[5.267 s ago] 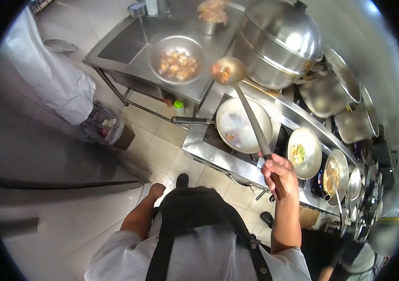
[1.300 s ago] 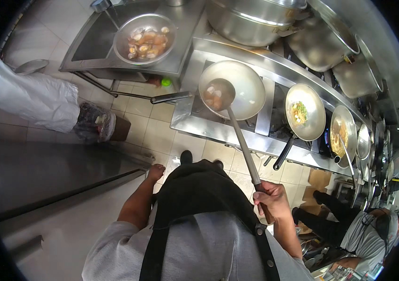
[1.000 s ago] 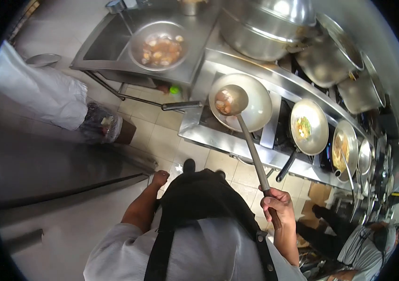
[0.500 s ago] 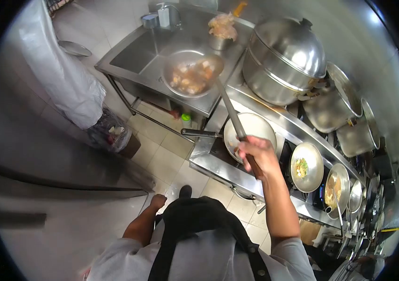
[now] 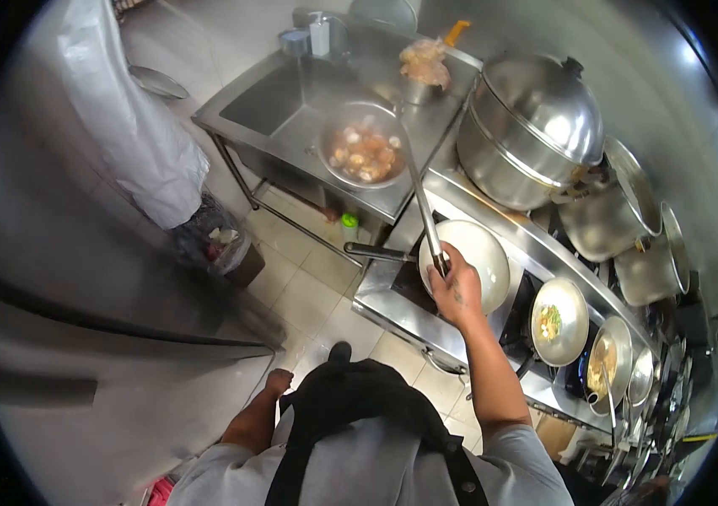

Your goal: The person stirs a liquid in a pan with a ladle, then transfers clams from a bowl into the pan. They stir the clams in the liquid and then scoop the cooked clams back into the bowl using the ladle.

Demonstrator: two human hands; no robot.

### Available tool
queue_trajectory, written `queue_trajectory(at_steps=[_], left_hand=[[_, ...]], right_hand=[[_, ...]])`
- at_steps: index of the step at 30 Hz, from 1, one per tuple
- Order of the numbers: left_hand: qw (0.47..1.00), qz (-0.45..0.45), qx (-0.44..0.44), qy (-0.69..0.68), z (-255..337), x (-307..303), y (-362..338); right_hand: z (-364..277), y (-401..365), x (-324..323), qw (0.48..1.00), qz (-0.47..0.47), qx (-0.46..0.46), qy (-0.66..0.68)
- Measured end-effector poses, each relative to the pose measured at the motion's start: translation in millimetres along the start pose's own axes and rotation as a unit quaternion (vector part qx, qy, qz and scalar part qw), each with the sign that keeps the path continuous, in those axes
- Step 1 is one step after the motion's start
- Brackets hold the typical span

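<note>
My right hand (image 5: 457, 288) is closed around the lower end of a long-handled ladle (image 5: 420, 191), above a pale frying pan (image 5: 492, 274) with a black handle. The ladle reaches up to the right side of a steel bowl (image 5: 325, 162), and its head is blurred behind the bowl's rim. Chunky orange and white food pieces (image 5: 365, 153) lie in that bowl, which sits on the sink counter. Low beside my body, my left hand (image 5: 279, 382) hangs with fingers curled and nothing visible in it.
A large lidded steamer pot (image 5: 519, 135) and two steel pots (image 5: 599, 215) line the wall. Along the stove are a pan with green-topped food (image 5: 559, 322) and one with brown liquid (image 5: 607, 363). A bin (image 5: 245, 266) stands left; a bagged container (image 5: 424, 63) sits on the sink counter.
The ladle has swung slightly up, its head moving from over the food to the bowl's far right side. The whole view has shifted a little right and down.
</note>
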State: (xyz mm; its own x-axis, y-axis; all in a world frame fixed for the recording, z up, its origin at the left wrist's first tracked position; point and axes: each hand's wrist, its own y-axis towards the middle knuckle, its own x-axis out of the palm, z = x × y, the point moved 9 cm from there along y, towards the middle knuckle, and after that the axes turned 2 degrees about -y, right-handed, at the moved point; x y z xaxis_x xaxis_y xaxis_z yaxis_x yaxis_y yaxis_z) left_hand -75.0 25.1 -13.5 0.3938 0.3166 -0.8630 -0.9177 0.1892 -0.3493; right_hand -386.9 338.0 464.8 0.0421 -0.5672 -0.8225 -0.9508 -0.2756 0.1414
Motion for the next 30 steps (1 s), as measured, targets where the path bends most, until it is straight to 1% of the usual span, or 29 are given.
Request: queue_trajectory(at_steps=[2,3,4,6,7,8,9,10,11,12,13,14,16,17,18,20,21,22,23,24,25,26,27,28,29,30], left_hand=[[1.0,-0.001,0.013,0.0,-1,-2,4],[1.0,-0.005,0.012,-0.011,-2,-5,7],[1.0,-0.007,0.011,-0.022,-1,-7,11],[0.994,-0.062,-0.041,-0.081,-18,16,23],[0.998,-0.064,-0.007,-0.019,-9,9,28],[0.973,-0.09,-0.094,-0.189,-29,26,35],[0.969,-0.081,-0.09,-0.215,-40,39,48],[0.964,-0.072,-0.087,-0.24,-45,45,54],[0.965,-0.081,-0.082,-0.234,-43,43,58],[0.974,-0.087,-0.061,-0.2,-36,33,69],[0.981,-0.092,-0.038,-0.166,-26,22,80],[0.981,-0.099,-0.032,-0.163,-17,12,89],[0.981,-0.091,-0.036,-0.166,-4,-9,105],[0.956,-0.063,-0.079,-0.276,-15,0,114],[0.957,-0.073,-0.068,-0.272,-15,0,123],[0.97,-0.084,-0.026,-0.227,-3,2,139],[0.97,-0.09,-0.02,-0.226,16,-8,141],[0.926,-0.093,-0.141,-0.339,25,-23,133],[0.854,-0.09,-0.261,-0.442,23,-27,118],[0.853,-0.088,-0.265,-0.441,16,-21,116],[0.88,-0.102,-0.21,-0.414,27,-27,118],[0.902,-0.116,-0.154,-0.385,29,-20,120],[0.902,-0.115,-0.157,-0.386,19,-12,118],[0.974,-0.116,-0.018,-0.192,28,-12,119],[0.986,-0.111,0.122,0.014,49,-13,112],[0.986,-0.112,0.119,0.011,50,-12,105]], right_hand=[[26,-42,-8,0.989,0.063,0.029,0.129],[34,-63,-10,0.989,0.086,0.01,0.121],[45,-88,-15,0.989,0.093,0.034,0.114],[98,-135,2,0.985,0.031,0.108,0.132],[111,-160,1,0.979,0.027,0.143,0.141],[122,-183,0,0.973,0.024,0.175,0.151],[132,-204,-4,0.964,0.014,0.224,0.146],[147,-225,0,0.951,0.015,0.248,0.184],[158,-242,0,0.943,0.022,0.27,0.193],[165,-255,0,0.935,0.03,0.291,0.201],[165,-261,-7,0.938,0.049,0.286,0.191],[165,-265,-12,0.935,0.054,0.295,0.191],[157,-264,-27,0.953,0.051,0.277,0.115],[159,-267,-25,0.936,0.013,0.328,0.123],[159,-269,-26,0.949,0.014,0.301,0.094],[163,-274,-24,0.95,0.001,0.3,0.084],[166,-276,-24,0.949,0.007,0.305,0.084],[169,-279,-25,0.948,0.008,0.308,0.084],[174,-282,-21,0.94,-0.006,0.327,0.093],[179,-284,-16,0.933,-0.022,0.344,0.103],[185,-288,-11,0.926,-0.016,0.357,0.123],[186,-288,-10,0.926,-0.019,0.355,0.125],[189,-290,-7,0.92,-0.036,0.365,0.137],[191,-293,-4,0.913,-0.052,0.377,0.149],[186,-289,-5,0.914,-0.052,0.368,0.162],[180,-286,-8,0.914,-0.056,0.367,0.16]])
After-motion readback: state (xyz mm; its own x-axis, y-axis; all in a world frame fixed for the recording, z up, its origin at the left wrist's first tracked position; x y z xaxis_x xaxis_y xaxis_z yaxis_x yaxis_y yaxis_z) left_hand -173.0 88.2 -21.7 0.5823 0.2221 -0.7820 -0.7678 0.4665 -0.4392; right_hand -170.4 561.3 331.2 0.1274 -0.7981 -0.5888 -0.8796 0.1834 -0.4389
